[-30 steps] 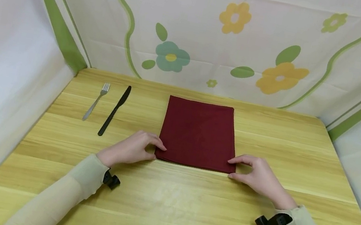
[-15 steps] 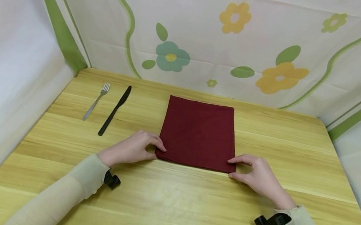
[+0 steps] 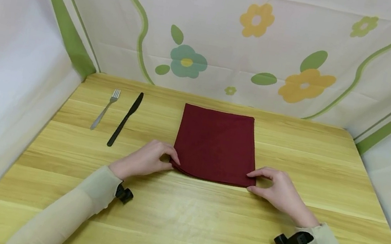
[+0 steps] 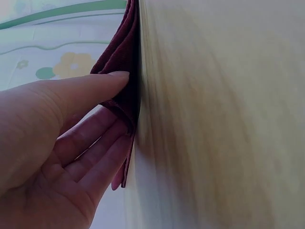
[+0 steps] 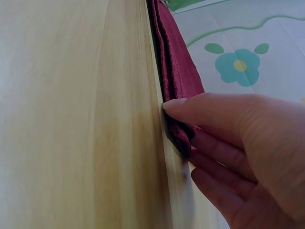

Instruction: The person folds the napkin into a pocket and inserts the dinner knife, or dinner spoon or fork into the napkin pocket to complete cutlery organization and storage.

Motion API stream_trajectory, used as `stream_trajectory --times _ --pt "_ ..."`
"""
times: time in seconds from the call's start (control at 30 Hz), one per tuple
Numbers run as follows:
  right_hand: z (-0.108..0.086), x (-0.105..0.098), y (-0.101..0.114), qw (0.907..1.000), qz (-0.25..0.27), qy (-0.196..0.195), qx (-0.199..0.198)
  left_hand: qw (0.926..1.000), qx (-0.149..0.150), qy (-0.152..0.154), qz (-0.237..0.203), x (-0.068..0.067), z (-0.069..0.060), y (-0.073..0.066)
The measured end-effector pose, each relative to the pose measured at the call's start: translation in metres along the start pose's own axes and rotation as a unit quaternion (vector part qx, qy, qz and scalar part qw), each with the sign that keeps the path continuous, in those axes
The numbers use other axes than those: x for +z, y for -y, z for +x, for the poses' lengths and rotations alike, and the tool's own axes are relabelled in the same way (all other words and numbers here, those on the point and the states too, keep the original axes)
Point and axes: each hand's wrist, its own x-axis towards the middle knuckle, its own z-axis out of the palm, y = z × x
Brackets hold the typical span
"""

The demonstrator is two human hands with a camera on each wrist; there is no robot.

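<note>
A dark red folded cloth napkin [image 3: 217, 143] lies as a square on the wooden table, its layers showing at the near edge. My left hand [image 3: 148, 158] pinches the near left corner, which curls up off the tabletop. In the left wrist view, the thumb [image 4: 90, 93] presses on the raised layers of the napkin [image 4: 123, 57], with the other fingers behind them. My right hand [image 3: 277, 189] grips the near right corner. The right wrist view has that thumb [image 5: 205, 109] against the stacked edge of the napkin [image 5: 176, 67], low at the table.
Left of the napkin lie a metal fork [image 3: 105, 110] and a black knife [image 3: 125, 119], side by side. A white curtain [image 3: 219, 26] with printed flowers stands behind the table [image 3: 179, 218], and white cloth walls flank both sides.
The napkin's near left corner has risen from the table, and my left hand has shifted slightly up and right with it. My right hand stays almost in place.
</note>
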Motion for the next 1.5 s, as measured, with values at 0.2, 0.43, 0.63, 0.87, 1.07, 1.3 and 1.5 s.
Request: stream_trajectory --times 0.2,0.43,0.63,0.87,1.07,1.3,1.5 --pt "0.0 0.001 0.001 1.0 0.002 0.001 0.0 0.9999 -0.014 -0.004 -0.009 0.0 -0.001 0.001" --pt "0.003 0.002 0.003 0.9999 -0.011 0.004 -0.007 0.9991 -0.029 -0.008 -0.031 -0.002 0.0 0.001" --pt "0.007 0.005 0.008 0.9991 -0.036 0.009 -0.02 0.9972 -0.046 -0.012 -0.058 -0.006 0.003 -0.001" --pt "0.01 0.007 0.01 0.9981 -0.054 0.005 -0.027 0.9962 -0.051 -0.026 -0.066 -0.008 0.005 0.001" --pt "0.011 0.008 0.01 0.9973 -0.061 0.001 -0.04 0.9942 -0.06 -0.032 -0.083 -0.007 0.007 0.003" --pt "0.012 0.008 0.007 0.9971 -0.058 -0.013 -0.048 0.9938 -0.068 -0.039 -0.079 -0.006 0.008 0.005" --pt "0.014 0.007 0.003 0.9963 -0.044 -0.037 -0.063 0.9933 -0.067 -0.05 -0.08 -0.006 0.008 0.008"
